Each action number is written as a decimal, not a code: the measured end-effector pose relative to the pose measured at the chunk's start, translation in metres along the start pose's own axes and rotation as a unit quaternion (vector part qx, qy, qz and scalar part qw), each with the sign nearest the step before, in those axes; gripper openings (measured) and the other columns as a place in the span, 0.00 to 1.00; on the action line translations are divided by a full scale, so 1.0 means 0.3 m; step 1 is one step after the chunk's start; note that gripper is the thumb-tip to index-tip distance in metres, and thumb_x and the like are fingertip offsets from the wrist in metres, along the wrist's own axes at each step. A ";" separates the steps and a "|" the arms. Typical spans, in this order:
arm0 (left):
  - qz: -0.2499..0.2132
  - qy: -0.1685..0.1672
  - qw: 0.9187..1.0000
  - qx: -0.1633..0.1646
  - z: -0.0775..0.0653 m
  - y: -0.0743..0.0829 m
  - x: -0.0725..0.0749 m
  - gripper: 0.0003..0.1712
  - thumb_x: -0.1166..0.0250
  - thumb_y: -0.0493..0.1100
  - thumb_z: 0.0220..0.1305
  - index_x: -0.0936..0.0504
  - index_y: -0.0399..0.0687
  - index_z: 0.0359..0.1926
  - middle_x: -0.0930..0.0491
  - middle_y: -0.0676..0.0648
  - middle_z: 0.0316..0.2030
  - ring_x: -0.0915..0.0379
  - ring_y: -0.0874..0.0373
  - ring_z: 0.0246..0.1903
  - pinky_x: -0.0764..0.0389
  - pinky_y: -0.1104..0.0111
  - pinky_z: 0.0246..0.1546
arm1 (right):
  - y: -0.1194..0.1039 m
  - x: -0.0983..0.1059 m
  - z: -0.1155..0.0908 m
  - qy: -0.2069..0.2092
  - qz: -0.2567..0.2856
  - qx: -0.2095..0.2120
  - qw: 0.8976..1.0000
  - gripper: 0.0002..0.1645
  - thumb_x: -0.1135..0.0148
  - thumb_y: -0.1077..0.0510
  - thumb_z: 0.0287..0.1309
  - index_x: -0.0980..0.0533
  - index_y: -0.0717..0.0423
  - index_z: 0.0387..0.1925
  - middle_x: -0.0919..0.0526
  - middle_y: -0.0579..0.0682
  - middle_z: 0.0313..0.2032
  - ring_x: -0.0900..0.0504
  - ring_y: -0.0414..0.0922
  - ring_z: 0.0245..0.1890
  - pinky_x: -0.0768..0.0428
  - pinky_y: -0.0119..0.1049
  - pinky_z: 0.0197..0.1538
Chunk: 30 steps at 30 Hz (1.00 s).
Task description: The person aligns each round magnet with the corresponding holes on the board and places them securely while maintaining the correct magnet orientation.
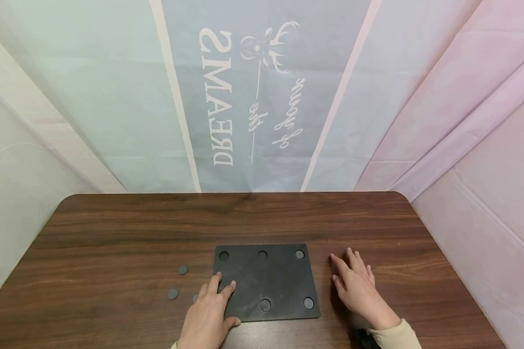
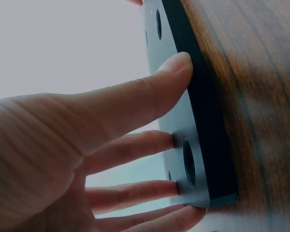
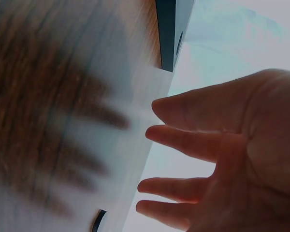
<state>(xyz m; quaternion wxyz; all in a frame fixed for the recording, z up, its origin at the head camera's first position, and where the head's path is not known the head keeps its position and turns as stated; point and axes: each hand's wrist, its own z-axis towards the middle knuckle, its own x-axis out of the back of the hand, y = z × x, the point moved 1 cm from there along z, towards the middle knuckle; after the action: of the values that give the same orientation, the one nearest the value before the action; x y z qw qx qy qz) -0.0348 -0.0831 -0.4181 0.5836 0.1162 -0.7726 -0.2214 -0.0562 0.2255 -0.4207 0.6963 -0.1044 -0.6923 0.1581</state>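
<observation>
A flat dark board [image 1: 275, 276] with round recesses near its edges lies on the table. The recesses at its right corners show lighter grey discs [image 1: 308, 303] inside. My left hand [image 1: 207, 315] rests on the board's left end, fingers spread. In the left wrist view the thumb [image 2: 176, 65] touches the near edge and the fingertips touch the top face beside a recess [image 2: 189, 163]. The left hand hides part of the board's lower left. My right hand [image 1: 355, 286] hovers right of the board, fingers loosely extended, holding nothing; the right wrist view shows its fingers [image 3: 183, 142] apart from the board.
Left of the board lie loose grey discs [image 1: 182, 270], one [image 1: 195, 298] partly hidden by the left hand. The wooden table [image 1: 113, 242] ends at a printed curtain [image 1: 253, 97]. A black object [image 1: 366, 338] sits by the right wrist.
</observation>
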 end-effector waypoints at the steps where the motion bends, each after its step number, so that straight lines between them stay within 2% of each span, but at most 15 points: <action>1: 0.000 0.000 1.000 0.001 0.000 0.000 0.000 0.39 0.21 0.49 0.39 0.20 0.44 0.56 0.35 0.32 0.63 0.33 0.31 0.57 0.20 0.43 0.34 | 0.001 0.001 -0.001 -0.006 0.002 -0.007 1.000 0.25 0.40 0.65 0.58 0.27 0.62 0.59 0.42 0.79 0.64 0.47 0.74 0.66 0.45 0.76 0.57; 6: -0.001 0.001 1.000 -0.002 -0.001 0.000 0.000 0.39 0.21 0.49 0.40 0.20 0.44 0.56 0.35 0.32 0.63 0.33 0.31 0.57 0.20 0.43 0.34 | 0.005 0.009 -0.003 -0.027 0.015 -0.037 0.999 0.28 0.42 0.64 0.60 0.31 0.64 0.62 0.47 0.80 0.65 0.52 0.75 0.67 0.48 0.77 0.57; 13: 0.000 0.000 1.000 -0.002 -0.002 0.000 0.000 0.39 0.21 0.49 0.40 0.20 0.44 0.56 0.35 0.32 0.63 0.33 0.32 0.57 0.20 0.44 0.34 | 0.012 0.014 0.000 -0.014 0.011 -0.045 0.999 0.31 0.41 0.65 0.59 0.35 0.68 0.64 0.48 0.83 0.64 0.49 0.78 0.65 0.42 0.78 0.55; 17: 0.000 -0.005 1.000 0.002 -0.001 0.000 0.000 0.39 0.21 0.49 0.40 0.20 0.44 0.57 0.35 0.32 0.63 0.33 0.32 0.57 0.20 0.43 0.34 | 0.023 0.017 0.003 -0.023 0.009 -0.049 0.998 0.32 0.41 0.65 0.59 0.36 0.70 0.64 0.48 0.83 0.63 0.49 0.79 0.64 0.40 0.77 0.55; 23: -0.001 -0.004 1.000 0.002 0.000 0.001 0.000 0.39 0.21 0.49 0.40 0.20 0.44 0.57 0.35 0.32 0.63 0.33 0.32 0.57 0.20 0.44 0.33 | 0.034 0.025 0.004 -0.010 0.004 -0.043 0.999 0.31 0.41 0.66 0.58 0.34 0.72 0.62 0.42 0.83 0.60 0.41 0.78 0.61 0.36 0.70 0.57; 30: -0.003 0.006 1.000 -0.006 -0.001 0.001 -0.002 0.39 0.21 0.49 0.39 0.20 0.43 0.56 0.34 0.32 0.63 0.33 0.31 0.56 0.20 0.44 0.32 | 0.042 0.038 0.008 -0.017 -0.002 -0.069 0.997 0.29 0.40 0.65 0.58 0.32 0.70 0.61 0.37 0.80 0.58 0.34 0.75 0.56 0.30 0.67 0.53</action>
<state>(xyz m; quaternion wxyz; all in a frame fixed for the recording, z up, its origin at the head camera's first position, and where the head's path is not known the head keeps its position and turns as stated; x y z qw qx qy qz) -0.0342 -0.0826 -0.4184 0.5883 0.1162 -0.7675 -0.2267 -0.0595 0.2412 -0.4147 0.6759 -0.1484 -0.7134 0.1104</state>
